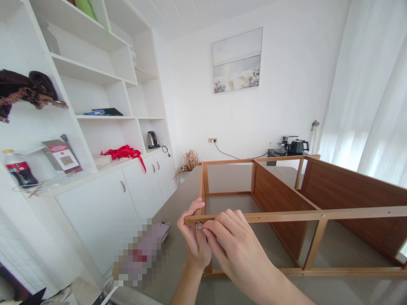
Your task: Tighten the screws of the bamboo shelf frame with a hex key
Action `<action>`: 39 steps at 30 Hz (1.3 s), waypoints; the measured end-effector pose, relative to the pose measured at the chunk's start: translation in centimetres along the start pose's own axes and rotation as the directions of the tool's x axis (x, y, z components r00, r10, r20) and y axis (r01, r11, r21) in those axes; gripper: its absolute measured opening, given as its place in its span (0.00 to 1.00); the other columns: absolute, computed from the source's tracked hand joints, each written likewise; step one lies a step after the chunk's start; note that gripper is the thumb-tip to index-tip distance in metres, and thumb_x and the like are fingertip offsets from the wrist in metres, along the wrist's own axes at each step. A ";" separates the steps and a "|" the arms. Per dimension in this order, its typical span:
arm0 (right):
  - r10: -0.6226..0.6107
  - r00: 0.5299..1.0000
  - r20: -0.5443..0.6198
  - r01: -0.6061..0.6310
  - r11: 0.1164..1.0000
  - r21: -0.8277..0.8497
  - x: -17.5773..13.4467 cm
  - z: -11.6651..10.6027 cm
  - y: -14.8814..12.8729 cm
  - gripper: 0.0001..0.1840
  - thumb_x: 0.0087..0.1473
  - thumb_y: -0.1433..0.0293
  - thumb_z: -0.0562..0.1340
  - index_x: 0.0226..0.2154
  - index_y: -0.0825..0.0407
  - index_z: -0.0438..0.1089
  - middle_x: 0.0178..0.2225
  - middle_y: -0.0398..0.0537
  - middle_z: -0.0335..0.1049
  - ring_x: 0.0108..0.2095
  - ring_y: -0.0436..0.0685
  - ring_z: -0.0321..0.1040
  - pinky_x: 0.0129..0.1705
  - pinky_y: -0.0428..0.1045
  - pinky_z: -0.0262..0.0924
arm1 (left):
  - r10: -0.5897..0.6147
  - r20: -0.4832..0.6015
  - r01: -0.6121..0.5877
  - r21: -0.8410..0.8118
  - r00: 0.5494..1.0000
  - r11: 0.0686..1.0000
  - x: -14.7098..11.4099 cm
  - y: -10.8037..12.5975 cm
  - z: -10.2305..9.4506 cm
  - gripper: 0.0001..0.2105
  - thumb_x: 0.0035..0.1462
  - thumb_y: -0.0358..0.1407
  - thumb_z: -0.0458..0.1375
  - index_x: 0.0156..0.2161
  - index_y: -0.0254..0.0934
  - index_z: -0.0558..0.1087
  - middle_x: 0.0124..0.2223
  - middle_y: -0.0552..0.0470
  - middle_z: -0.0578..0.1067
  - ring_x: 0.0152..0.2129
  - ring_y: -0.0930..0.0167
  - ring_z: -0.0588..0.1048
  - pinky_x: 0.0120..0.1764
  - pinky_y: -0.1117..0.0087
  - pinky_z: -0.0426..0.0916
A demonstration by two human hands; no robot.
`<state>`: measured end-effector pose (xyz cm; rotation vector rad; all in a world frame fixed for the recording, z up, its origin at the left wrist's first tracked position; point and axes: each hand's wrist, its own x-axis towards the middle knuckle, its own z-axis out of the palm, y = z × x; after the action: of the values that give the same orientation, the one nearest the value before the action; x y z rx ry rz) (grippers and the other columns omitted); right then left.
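A brown wooden shelf frame [286,217] lies on its side on the grey table, its panels standing upright. My left hand [194,237] is wrapped round the frame's near left corner, fingers behind the wood. At that same corner my right hand [237,241] pinches a small bent hex key [199,227], whose one end meets the rail's face near its tip. A screw head [323,216] shows further right along the same rail. My palm hides part of the left upright.
A phone [163,228] and a blurred patch lie left of the frame on the table [178,203]. White shelves [95,116] with a kettle [152,139], red cloth [124,152] and a cola bottle [19,169] line the left wall. A coffee maker [288,145] stands at the back right.
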<state>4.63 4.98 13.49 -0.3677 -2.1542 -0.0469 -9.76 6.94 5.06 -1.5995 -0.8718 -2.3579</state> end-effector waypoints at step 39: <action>-0.018 0.935 0.353 0.037 0.998 -0.045 -0.1 -1.2 0.4 0.14 0.55 0.84 0.61 0.33 0.48 0.61 0.29 0.36 0.70 0.25 0.49 0.64 0.26 0.49 0.46 | -0.090 -0.044 0.089 -0.022 0.995 0.996 -0.5 -0.1 -0.2 0.12 0.71 0.44 0.53 0.53 0.42 0.62 0.53 0.42 0.76 0.57 0.58 0.73 0.61 0.41 0.64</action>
<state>5.73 5.17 14.05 -0.3992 -2.5185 -0.0548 -9.72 6.83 4.50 -1.5391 -0.9330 -2.4601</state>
